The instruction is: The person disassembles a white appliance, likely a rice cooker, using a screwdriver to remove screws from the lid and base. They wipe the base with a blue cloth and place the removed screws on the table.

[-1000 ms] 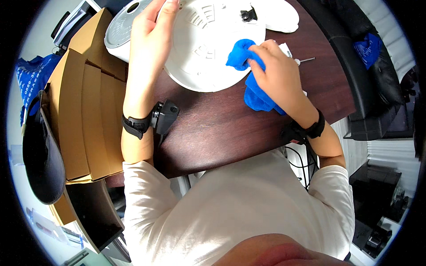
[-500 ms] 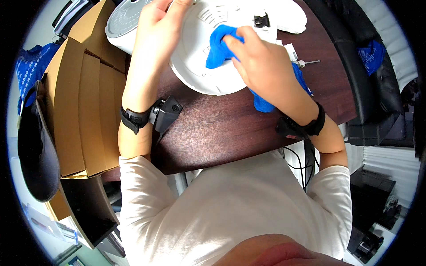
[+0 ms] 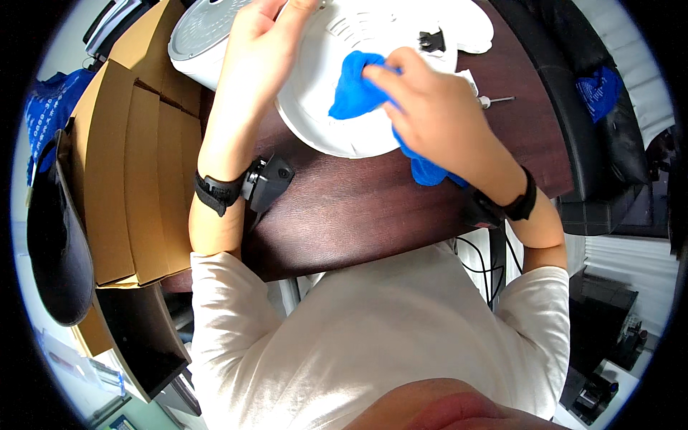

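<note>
A brightly lit, dark-brown bench (image 3: 344,208) stretches across the centre; a black sofa (image 3: 598,193) stands upper right.

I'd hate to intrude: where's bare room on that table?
The widest free patch of brown table lies between the white round part and the white shirt. Another lies between the right forearm, screwdriver and black sofa. It's crowded around the round part: left hand, right hand, blue cloth.
</note>
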A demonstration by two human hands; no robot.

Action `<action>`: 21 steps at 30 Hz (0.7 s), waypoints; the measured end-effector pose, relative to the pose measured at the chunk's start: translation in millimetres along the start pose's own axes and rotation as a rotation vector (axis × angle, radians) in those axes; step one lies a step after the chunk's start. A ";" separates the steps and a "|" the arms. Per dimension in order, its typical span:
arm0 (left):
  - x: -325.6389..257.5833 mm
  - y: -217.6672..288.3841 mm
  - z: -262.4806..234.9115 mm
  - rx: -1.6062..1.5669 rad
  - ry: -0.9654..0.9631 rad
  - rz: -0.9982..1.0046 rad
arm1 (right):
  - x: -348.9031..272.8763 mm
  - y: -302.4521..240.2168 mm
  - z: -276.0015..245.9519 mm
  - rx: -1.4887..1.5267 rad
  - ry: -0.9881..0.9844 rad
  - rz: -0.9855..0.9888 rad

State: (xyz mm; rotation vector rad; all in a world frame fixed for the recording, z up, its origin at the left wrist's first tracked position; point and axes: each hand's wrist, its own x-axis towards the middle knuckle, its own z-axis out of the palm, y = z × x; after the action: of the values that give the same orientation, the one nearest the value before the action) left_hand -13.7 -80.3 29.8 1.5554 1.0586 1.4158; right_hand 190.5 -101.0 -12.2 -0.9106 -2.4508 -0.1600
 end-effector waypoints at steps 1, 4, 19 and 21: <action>0.8 0.0 -1.1 0.007 -0.047 -0.004 | -1.4 -0.6 6.1 -0.042 -0.069 0.001; -0.7 -10.4 0.3 0.064 -0.055 0.012 | -5.7 0.8 7.0 -0.046 -0.133 -0.066; -6.7 4.2 9.1 -0.023 -0.014 -0.005 | -11.5 -0.1 -0.6 0.008 0.014 0.006; -5.3 3.0 4.9 0.012 -0.061 0.007 | -11.6 -6.7 7.4 -0.066 -0.104 0.000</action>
State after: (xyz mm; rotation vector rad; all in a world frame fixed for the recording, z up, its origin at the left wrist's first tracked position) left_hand -8.8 -86.3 30.2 1.6019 1.0277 1.3597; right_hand 190.5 -110.7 -24.0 -0.9690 -2.5544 -0.1990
